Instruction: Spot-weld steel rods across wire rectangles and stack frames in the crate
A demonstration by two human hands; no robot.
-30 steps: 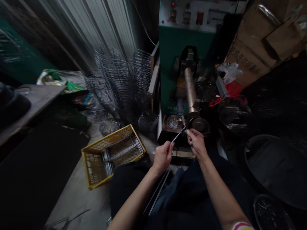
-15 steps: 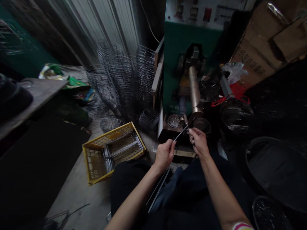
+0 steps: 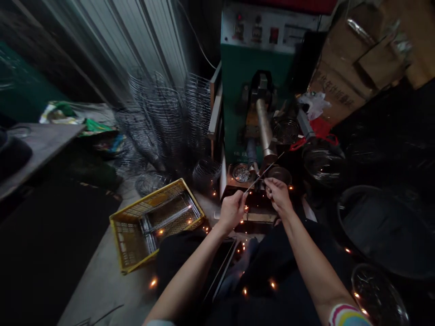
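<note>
My left hand [image 3: 234,209] is closed on the near end of a thin metal rod [image 3: 252,184]. The rod slants up and away between the electrode tips of a green spot welder [image 3: 234,68]. Its upper electrode arm [image 3: 265,124] comes down just above the rod. Close to the tips on the right, my right hand [image 3: 277,194] pinches its fingers together; what they hold is too small to make out. Orange sparks [image 3: 246,209] scatter below the hands and over my lap. Beside the tips sits a dish of small metal parts [image 3: 241,173].
A yellow crate [image 3: 117,235] with metal rods inside stands left of my legs. Behind it rise stacks of wire baskets [image 3: 163,113]. Cardboard boxes [image 3: 335,86] lean at the right, above a large dark tub [image 3: 384,231]. Rods [image 3: 226,267] lie by my lap.
Sparks have burst out around the electrode tips and fallen across the floor and my lap. The rod now reaches past the tips. The view has shifted slightly; both hands stay at the welder.
</note>
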